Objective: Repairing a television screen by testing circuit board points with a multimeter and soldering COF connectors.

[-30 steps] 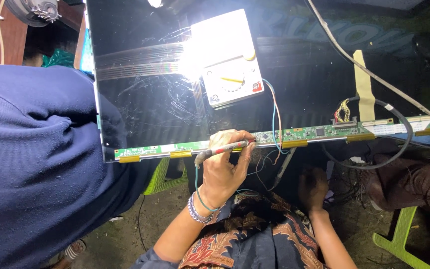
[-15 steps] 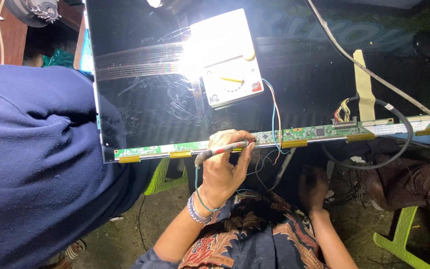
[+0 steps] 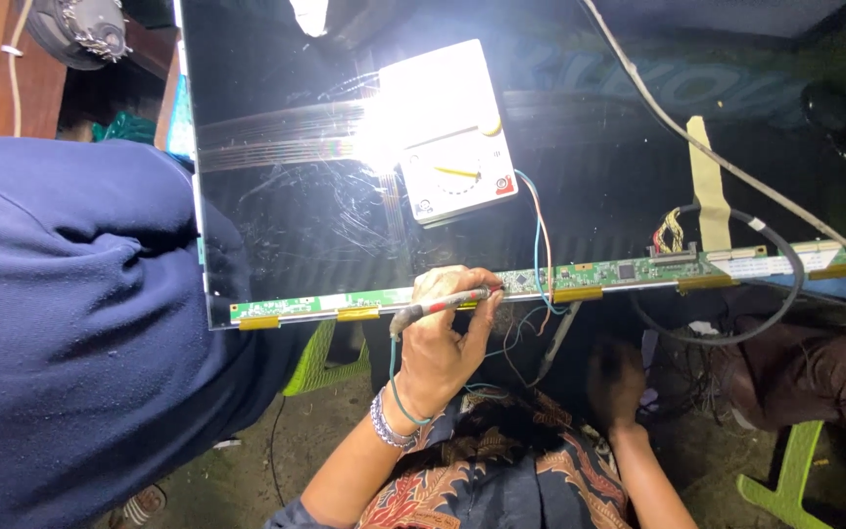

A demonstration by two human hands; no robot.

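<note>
No displacement is registered across the interval: the left hand [image 3: 443, 343] is held at the same station on the green circuit strip [image 3: 580, 279], with the red probe [image 3: 443, 306] pinched at the same angle. The right hand [image 3: 617, 384] is kept in shadow below the strip, its position unaltered. The meter [image 3: 452, 132] needle is read at the same mark.

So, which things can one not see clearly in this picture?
All in the head view:
- Right hand: in dark shadow below the panel; whether it holds anything cannot be told.
- Meter: its dial is washed out by lamp glare.
- Probe in the left hand: the tip is too small to tell which point on the board it meets.
- Blue sleeve: cut off by the left edge.
</note>
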